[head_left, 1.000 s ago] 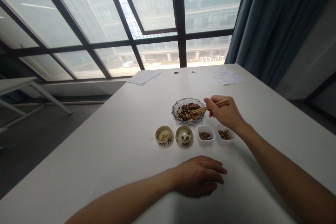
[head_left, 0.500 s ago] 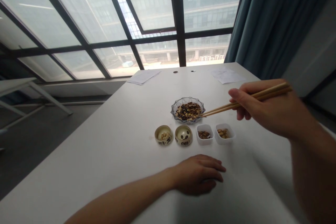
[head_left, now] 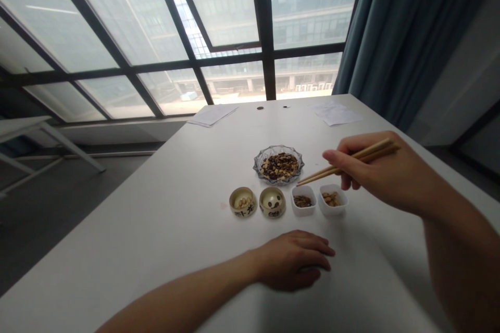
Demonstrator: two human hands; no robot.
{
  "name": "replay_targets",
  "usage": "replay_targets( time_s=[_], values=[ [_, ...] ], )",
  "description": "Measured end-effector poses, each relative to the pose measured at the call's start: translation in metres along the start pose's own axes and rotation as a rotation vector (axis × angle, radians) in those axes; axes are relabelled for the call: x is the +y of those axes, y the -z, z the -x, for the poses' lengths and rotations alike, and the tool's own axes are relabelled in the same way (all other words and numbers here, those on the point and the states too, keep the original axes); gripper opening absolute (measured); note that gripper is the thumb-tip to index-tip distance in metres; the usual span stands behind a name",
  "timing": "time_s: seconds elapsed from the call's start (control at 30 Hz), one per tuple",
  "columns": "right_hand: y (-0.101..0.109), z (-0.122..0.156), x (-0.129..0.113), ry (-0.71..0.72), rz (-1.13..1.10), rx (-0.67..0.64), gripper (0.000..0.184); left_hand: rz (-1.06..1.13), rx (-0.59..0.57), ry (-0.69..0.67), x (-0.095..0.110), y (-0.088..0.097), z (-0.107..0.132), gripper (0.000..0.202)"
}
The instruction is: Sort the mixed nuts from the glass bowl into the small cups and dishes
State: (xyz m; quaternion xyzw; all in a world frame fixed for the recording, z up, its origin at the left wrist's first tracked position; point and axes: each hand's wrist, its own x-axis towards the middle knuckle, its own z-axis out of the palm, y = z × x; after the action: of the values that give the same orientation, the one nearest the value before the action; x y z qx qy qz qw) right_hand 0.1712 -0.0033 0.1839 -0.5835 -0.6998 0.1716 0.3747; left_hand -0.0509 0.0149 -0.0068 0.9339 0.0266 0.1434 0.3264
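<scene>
Chopsticks (head_left: 316, 176) gripped in right hand (head_left: 375, 171), fingers closed on them, tips together, nothing visible between them. Long axis runs down-left, tips just off the glass dish (head_left: 255, 165) rim. Dish is heaped with mixed nuts and seeds; two white tubs (head_left: 303, 190) and two ceramic cups (head_left: 242, 209) hold small portions. Left hand (head_left: 292, 260) rests empty on worktop (head_left: 156, 229), fingers loose.

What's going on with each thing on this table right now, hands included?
Right hand: raised, holding chopsticks
Chopsticks: in the air, not touching anything
Left hand: resting on table, empty
Glass dish: full of mixed seeds
Leftmost cup: few pale beans
Next cup: few dark seeds
White tub: dark seeds
Rightmost tub: tan beans
</scene>
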Motion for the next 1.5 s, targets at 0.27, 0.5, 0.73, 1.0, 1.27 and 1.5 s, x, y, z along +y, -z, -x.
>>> replay_targets(
  time_s=[0.27,0.5,0.73,1.0,1.27,1.5],
  values=[
    [-0.018,-0.012,0.011,0.053,-0.075,0.062,0.044,-0.005,0.001,-0.013,-0.001,-0.001,0.0,0.026],
    [-0.037,-0.033,0.037,0.019,-0.165,0.05,0.041,-0.005,-0.003,-0.005,-0.001,-0.001,-0.001,0.025],
    [-0.054,-0.041,0.051,-0.019,-0.217,-0.031,0.043,-0.004,0.004,-0.004,-0.001,-0.001,-0.001,0.025],
    [-0.068,-0.047,0.066,-0.032,-0.267,-0.083,0.039,-0.002,0.003,-0.006,0.0,-0.001,-0.001,0.026],
    [-0.079,-0.048,0.074,-0.024,-0.28,-0.077,0.042,-0.009,0.006,-0.013,0.0,-0.001,-0.001,0.026],
    [-0.081,-0.048,0.076,-0.021,-0.269,-0.035,0.049,-0.002,0.003,-0.009,-0.001,-0.001,-0.001,0.026]
  ],
)
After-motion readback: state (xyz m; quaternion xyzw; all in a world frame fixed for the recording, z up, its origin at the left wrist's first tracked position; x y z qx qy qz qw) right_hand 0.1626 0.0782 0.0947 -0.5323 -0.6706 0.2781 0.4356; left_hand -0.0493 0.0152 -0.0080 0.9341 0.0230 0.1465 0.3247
